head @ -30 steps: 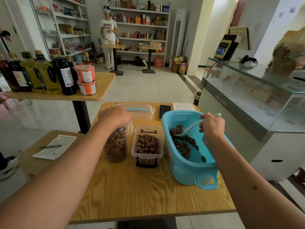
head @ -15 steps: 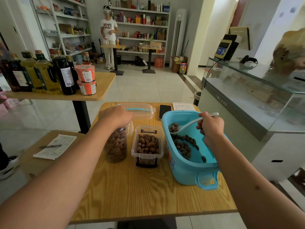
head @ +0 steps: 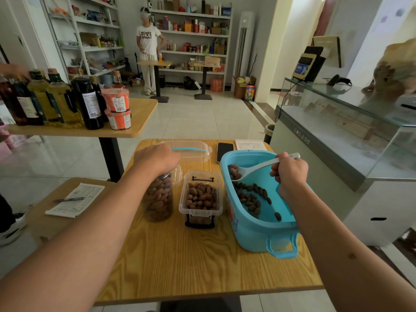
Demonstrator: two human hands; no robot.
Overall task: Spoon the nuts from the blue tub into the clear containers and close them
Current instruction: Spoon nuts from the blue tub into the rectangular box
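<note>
Right hand was curled round the white spoon handle; the bowl, loaded with nuts, sat ahead of the fingers, over the far-left end of the blue tub. Left hand was cupped over the mouth of the round clear jar, fingers curled down its far side. The open rectangular container, nearly full, stood between jar and tub.

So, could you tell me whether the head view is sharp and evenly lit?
Head view: the tub, spoon and nuts are sharp in soft light; wide-angle bending stretches both forearms at the edges; reflections veil the glass counter.
</note>
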